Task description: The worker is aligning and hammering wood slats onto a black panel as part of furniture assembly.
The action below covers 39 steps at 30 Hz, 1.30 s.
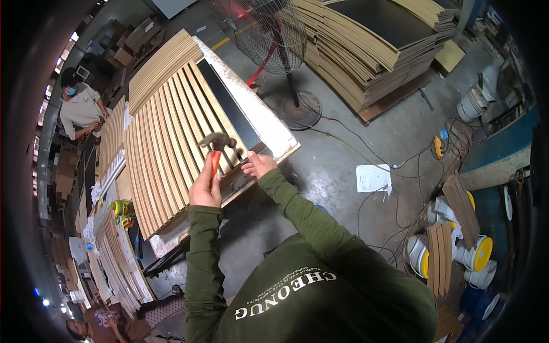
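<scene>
My left hand (206,187) is wrapped round the orange handle of a claw hammer (217,140), its dark metal head raised over the slats. Below it lies a panel of pale wooden slats (166,137), set side by side with dark gaps between them. At the near right edge of the panel, my right hand (261,164) has its fingers curled together by the end of the outermost slat (220,108). Whatever those fingers pinch is too small or too hidden to make out. A black board (231,106) shows beside this slat.
A white-topped worktable (251,108) carries the panel. Beyond it stand a floor fan (271,34) and a tall stack of boards (366,63). Cables and buckets (473,254) lie to the right. A green-yellow power tool (122,211) sits left; a co-worker (83,108) stands far left.
</scene>
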Available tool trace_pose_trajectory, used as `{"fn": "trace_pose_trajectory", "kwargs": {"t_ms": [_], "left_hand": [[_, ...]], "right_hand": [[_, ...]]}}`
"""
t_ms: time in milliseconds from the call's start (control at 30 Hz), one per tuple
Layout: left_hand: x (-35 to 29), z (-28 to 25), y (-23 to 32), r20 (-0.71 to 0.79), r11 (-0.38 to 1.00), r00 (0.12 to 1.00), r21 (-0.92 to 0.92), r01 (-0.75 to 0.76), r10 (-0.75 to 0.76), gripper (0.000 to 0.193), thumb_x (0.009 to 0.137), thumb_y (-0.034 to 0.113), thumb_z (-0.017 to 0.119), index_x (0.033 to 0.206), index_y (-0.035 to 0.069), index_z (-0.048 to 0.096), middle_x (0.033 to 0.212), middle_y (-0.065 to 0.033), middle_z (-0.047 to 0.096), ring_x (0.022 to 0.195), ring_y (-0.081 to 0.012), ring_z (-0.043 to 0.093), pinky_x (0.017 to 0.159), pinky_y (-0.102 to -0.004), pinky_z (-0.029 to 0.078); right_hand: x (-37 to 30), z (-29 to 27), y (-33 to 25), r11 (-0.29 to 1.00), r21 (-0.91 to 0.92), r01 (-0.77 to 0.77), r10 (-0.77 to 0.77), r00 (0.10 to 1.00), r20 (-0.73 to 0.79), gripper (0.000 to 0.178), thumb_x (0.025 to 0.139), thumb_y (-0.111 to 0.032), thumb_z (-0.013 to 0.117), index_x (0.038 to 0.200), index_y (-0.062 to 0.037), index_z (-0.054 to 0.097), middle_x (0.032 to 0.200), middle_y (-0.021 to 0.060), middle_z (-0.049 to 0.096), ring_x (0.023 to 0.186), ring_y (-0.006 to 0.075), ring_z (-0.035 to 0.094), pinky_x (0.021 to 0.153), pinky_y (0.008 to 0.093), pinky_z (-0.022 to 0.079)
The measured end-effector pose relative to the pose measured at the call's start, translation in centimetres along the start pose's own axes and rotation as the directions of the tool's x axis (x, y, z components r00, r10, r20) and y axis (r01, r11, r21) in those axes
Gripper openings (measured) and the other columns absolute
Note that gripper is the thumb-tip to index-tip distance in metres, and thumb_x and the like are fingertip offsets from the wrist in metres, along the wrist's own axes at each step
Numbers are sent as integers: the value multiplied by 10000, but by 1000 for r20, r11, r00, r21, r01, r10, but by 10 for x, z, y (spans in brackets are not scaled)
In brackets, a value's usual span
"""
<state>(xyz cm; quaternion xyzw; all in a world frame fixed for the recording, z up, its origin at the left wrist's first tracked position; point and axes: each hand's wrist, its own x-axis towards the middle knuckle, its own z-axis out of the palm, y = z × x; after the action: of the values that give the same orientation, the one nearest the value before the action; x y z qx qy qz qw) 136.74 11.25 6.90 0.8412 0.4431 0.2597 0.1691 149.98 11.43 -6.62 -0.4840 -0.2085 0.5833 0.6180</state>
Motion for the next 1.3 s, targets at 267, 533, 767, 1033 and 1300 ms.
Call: {"fn": "trace_pose_trajectory", "kwargs": {"t_ms": [267,533,767,1033,1300], "left_hand": [[-1,16,-25,34,990,993,85,109,-112,437,768,133,502,1189,164,387,880,-196,552,785,-334,545,688,-349,431],[-107,-18,-38,-245,932,938,-326,160,-247,408,777,98,487,1171,39,400,829,-91,566,655,-111,543,600,-245,438],[-287,-21,-37,-69,439,607,-755,487,-791,412,772,85,496,1170,33,404,735,-15,516,565,-57,438,544,-194,398],[-379,-23,-47,-155,343,358,-758,555,-921,394,754,126,526,1129,39,442,787,-137,562,674,-186,560,615,-258,432],[-379,-118,-84,-380,592,455,-552,587,-805,364,749,145,521,1096,52,461,943,-186,537,816,-344,530,655,-368,438]], "right_hand": [[-2,9,-6,999,21,-29,29,1000,13,434,822,-379,411,905,39,494,757,128,595,629,149,572,559,231,445],[-25,-7,-33,577,-691,435,-658,749,-78,194,782,-224,536,749,-39,486,510,2,423,472,63,384,450,213,337],[-19,142,-70,306,-464,831,-550,552,626,226,732,-166,582,845,9,494,716,78,487,648,146,470,609,253,400],[21,304,15,-135,-485,864,-47,484,874,560,713,-470,518,1062,-35,465,1073,184,449,999,310,443,835,366,370],[48,379,60,-255,-555,792,-56,561,826,601,701,-485,525,1119,-62,438,1155,185,395,1057,318,402,879,372,348]]}}
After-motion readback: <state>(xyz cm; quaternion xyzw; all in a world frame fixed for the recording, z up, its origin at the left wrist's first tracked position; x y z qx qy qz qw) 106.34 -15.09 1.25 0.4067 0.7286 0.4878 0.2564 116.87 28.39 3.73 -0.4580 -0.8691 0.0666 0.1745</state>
